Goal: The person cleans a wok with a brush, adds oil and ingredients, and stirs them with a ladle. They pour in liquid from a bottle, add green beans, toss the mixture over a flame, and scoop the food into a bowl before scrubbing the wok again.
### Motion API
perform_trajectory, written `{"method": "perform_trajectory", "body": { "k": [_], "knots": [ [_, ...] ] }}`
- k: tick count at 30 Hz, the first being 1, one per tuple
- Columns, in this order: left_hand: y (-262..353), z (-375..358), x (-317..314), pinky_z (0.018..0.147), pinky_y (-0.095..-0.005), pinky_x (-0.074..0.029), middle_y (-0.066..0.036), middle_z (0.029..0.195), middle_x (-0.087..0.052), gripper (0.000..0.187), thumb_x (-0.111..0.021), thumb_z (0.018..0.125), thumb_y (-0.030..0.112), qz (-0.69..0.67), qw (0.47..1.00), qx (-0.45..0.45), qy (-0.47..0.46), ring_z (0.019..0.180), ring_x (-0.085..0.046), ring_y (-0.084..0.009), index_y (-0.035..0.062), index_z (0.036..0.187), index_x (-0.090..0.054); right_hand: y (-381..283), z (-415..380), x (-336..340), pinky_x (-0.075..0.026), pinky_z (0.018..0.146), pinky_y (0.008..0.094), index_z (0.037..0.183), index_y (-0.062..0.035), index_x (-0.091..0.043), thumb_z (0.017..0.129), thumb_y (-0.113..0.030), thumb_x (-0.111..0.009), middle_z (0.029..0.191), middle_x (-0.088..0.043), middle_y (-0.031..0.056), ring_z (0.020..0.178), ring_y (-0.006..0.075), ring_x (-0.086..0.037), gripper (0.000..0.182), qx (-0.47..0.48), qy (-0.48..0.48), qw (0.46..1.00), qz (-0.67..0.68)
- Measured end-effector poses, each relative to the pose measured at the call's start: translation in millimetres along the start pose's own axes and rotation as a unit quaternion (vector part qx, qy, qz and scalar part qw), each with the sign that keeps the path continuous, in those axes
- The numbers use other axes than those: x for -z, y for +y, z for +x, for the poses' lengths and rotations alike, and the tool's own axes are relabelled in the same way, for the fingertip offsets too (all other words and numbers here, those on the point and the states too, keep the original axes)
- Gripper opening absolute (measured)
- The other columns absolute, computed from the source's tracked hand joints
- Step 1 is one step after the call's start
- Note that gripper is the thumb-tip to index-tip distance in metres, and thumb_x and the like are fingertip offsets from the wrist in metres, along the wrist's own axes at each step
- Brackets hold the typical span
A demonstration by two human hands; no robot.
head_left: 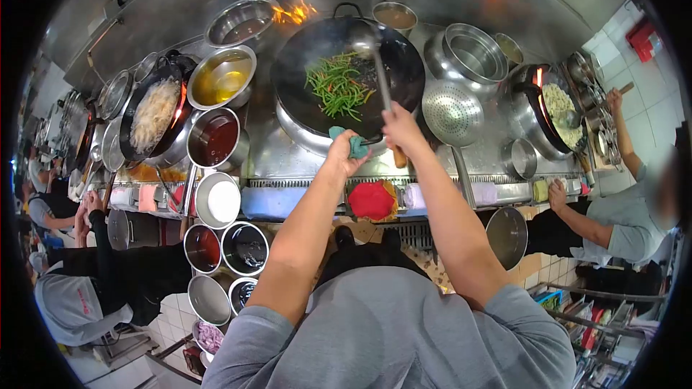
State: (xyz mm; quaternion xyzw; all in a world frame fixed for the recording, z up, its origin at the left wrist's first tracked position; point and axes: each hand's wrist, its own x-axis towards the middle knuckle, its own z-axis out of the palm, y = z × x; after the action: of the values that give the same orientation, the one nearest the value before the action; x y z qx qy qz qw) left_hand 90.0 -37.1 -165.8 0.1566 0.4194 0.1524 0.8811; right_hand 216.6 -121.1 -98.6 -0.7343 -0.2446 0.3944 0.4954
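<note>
A large black wok (292,75) sits on the range before me, with long green vegetables, likely green beans (336,88), and a few orange strips heaped in it. My left hand (349,154) is closed on the wok's near handle through a folded green cloth (358,146). In my right hand (404,131), closed around its shaft, is a long ladle (383,75). Its bowl is over the far side of the beans, slightly blurred. The ladle's wooden end sticks out below my right hand.
Flames (294,13) rise behind the wok. A perforated strainer (452,112) and a steel pot (476,52) stand right; an oil bowl (222,78) and sauce pots (216,137) stand left. A red cloth bundle (372,199) lies at the front edge. Co-workers (620,216) flank me at other woks.
</note>
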Motion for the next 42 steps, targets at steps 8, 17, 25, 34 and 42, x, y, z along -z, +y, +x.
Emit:
{"method": "perform_trajectory", "body": {
  "k": [8, 17, 25, 34, 42],
  "knots": [
    [0.7, -60.4, -18.6, 0.071, -0.0380, -0.055, -0.009, 0.079, -0.056, 0.012, -0.056, 0.083, 0.018, -0.007, 0.999, 0.036, -0.001, 0.075, -0.058, -0.0241, 0.0076, 0.086, -0.052, -10.6, -91.1, 96.1, -0.050, 0.073, 0.0458, 0.136, -0.0234, -0.044, 0.088, -0.026, -0.054, 0.090, -0.065, 0.0194, 0.081, 0.0372, -0.064, 0.049, 0.123, 0.006, 0.831, -0.543],
    [-53.3, -112.6, 6.1, 0.070, -0.0396, -0.053, -0.007, 0.085, -0.056, 0.015, -0.057, 0.086, 0.020, -0.097, 0.991, 0.098, 0.000, 0.078, -0.058, -0.0226, 0.0083, 0.093, -0.051, -52.0, -242.9, 171.8, -0.048, 0.071, 0.0454, 0.134, -0.0187, -0.045, 0.086, -0.019, -0.057, 0.089, -0.064, 0.0194, 0.079, 0.0403, -0.061, 0.050, 0.098, -0.086, 0.867, -0.480],
    [-41.7, -70.7, -13.5, 0.079, -0.0432, -0.052, -0.011, 0.086, -0.058, 0.016, -0.056, 0.087, 0.021, -0.068, 0.995, 0.063, -0.027, 0.082, -0.059, -0.0249, 0.0072, 0.093, -0.051, -16.7, -122.1, 146.7, -0.046, 0.080, 0.0441, 0.135, -0.0270, -0.045, 0.088, -0.022, -0.054, 0.100, -0.063, 0.0188, 0.091, 0.0389, -0.059, 0.048, 0.193, -0.024, 0.834, -0.516],
    [-25.4, -101.7, -30.8, 0.070, -0.0418, -0.053, -0.005, 0.075, -0.056, 0.005, -0.055, 0.083, 0.014, -0.067, 0.993, 0.092, 0.019, 0.072, -0.058, -0.0230, 0.0109, 0.084, -0.052, -36.4, -154.1, 106.0, -0.047, 0.078, 0.0456, 0.135, -0.0259, -0.044, 0.089, -0.019, -0.053, 0.105, -0.062, 0.0178, 0.090, 0.0402, -0.059, 0.047, 0.100, 0.001, 0.864, -0.493],
    [-31.6, -178.5, -37.8, 0.067, -0.0403, -0.052, -0.003, 0.075, -0.055, 0.012, -0.046, 0.090, 0.021, -0.020, 0.991, 0.131, 0.010, 0.074, -0.058, -0.0193, 0.0151, 0.081, -0.051, -98.4, -239.5, 180.7, -0.048, 0.076, 0.0393, 0.129, -0.0279, -0.052, 0.083, -0.013, -0.059, 0.104, -0.064, 0.0135, 0.092, 0.0330, -0.063, 0.049, 0.026, -0.131, 0.882, -0.451]
  ]
}}
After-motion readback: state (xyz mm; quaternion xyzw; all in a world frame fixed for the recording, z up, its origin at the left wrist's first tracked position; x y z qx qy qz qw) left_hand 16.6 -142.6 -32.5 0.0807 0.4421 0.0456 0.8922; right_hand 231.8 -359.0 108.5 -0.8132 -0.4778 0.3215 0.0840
